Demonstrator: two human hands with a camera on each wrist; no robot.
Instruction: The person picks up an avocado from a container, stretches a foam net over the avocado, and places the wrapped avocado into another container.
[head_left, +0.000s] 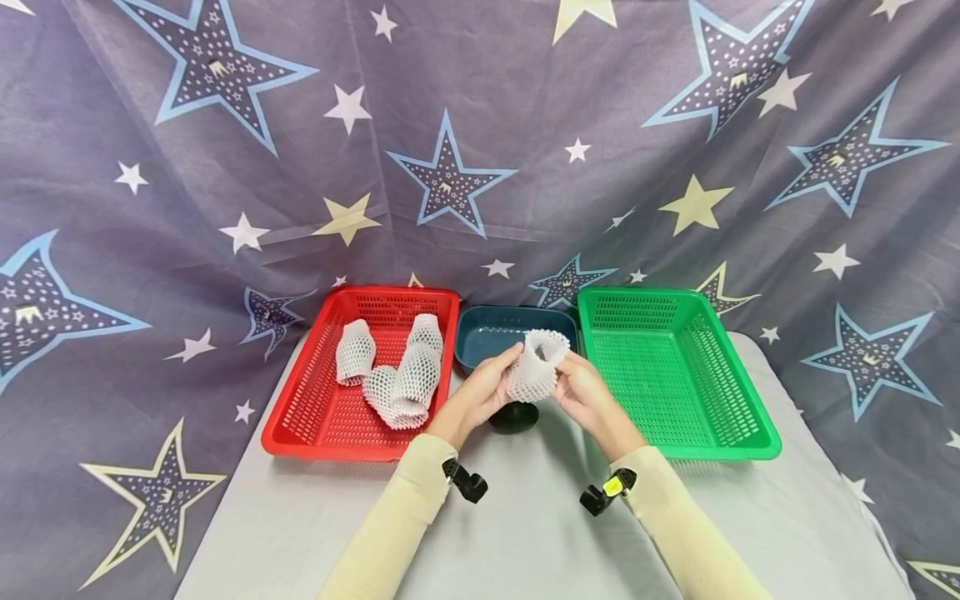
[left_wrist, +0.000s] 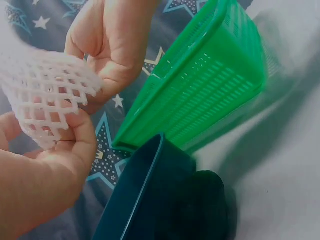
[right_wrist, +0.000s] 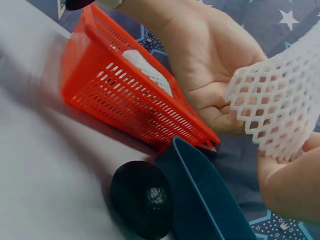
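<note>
A white foam net sleeve [head_left: 534,367] is held up over the table between both hands, its open end towards the top in the head view. My left hand [head_left: 483,387] pinches it on the left side, thumb and fingers at the mesh. From the other side my right hand [head_left: 583,390] grips the same sleeve. Its diamond mesh [left_wrist: 50,95] shows near the fingers in the left wrist view. Below the hands a dark, glossy oval fruit, probably an avocado [right_wrist: 142,199], lies on the table, partly covered in the head view.
At left, a red basket [head_left: 330,448] contains several white foam net sleeves [head_left: 416,375]. Behind the hands is a dark blue-green basin [head_left: 480,333]. A green basket [head_left: 660,358] stands at right. A star-patterned curtain [head_left: 480,83] hangs behind the pale table [head_left: 525,533].
</note>
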